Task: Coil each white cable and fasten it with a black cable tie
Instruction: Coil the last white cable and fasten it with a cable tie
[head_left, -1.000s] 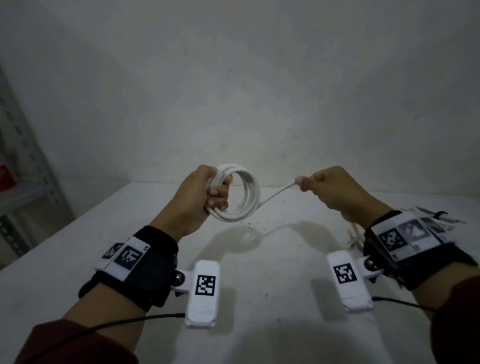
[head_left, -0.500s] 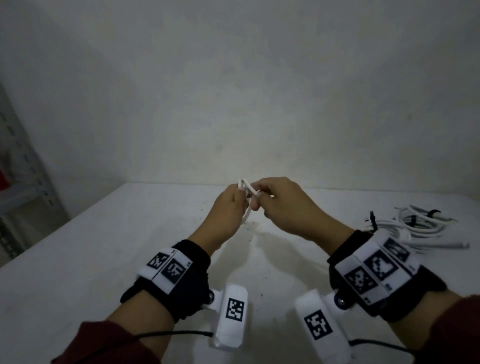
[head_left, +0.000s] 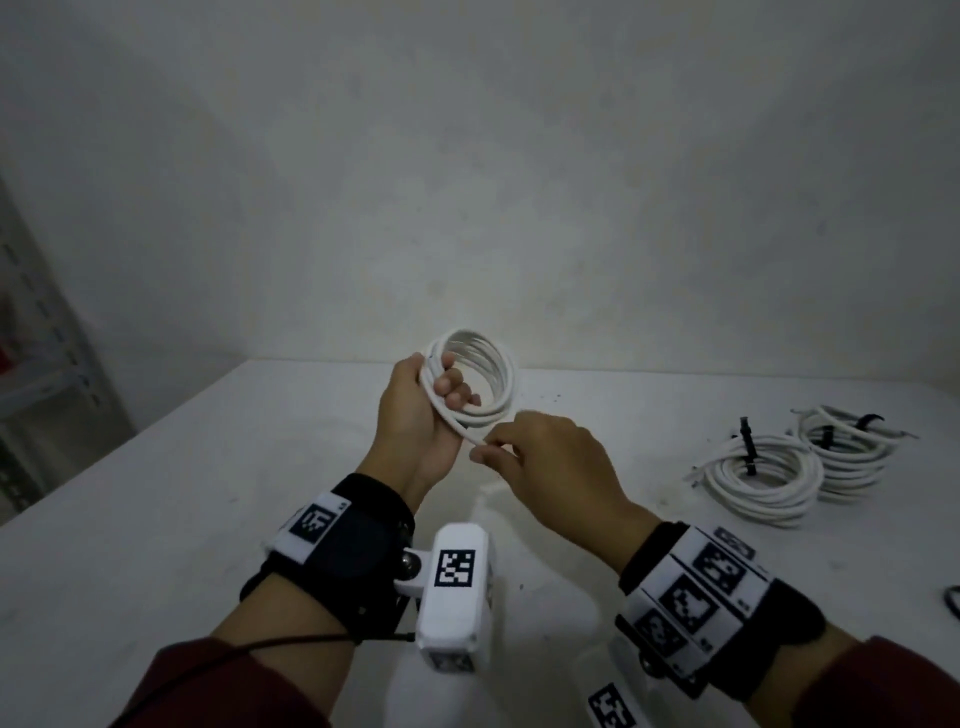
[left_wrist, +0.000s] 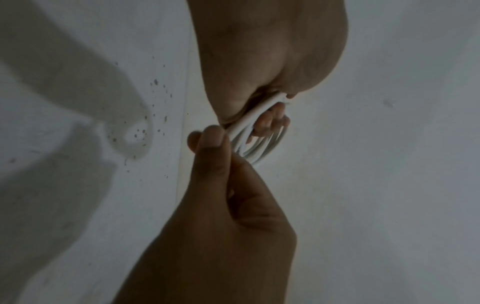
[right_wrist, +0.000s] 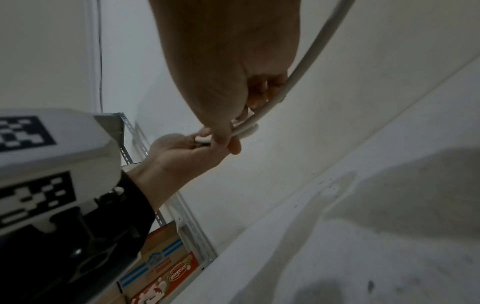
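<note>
The left hand (head_left: 415, 415) is holding the white cable coil (head_left: 475, 382) up off the worktop (head_left: 156, 519), fingers curling through the loops, so that grip is closing round the bundle. The right hand (head_left: 545, 457) is pinching the cable's loose end just below that grip. Plenty of open worktop under and to the left. Two tied coils (head_left: 789, 467) are lying well off to the right, near the worktop's far edge.

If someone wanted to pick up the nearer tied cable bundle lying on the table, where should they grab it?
Probably at the black cable tie on the nearer tied bundle, coming from above: it lies flat on the table, and the tie cinches all loops together there.
</note>
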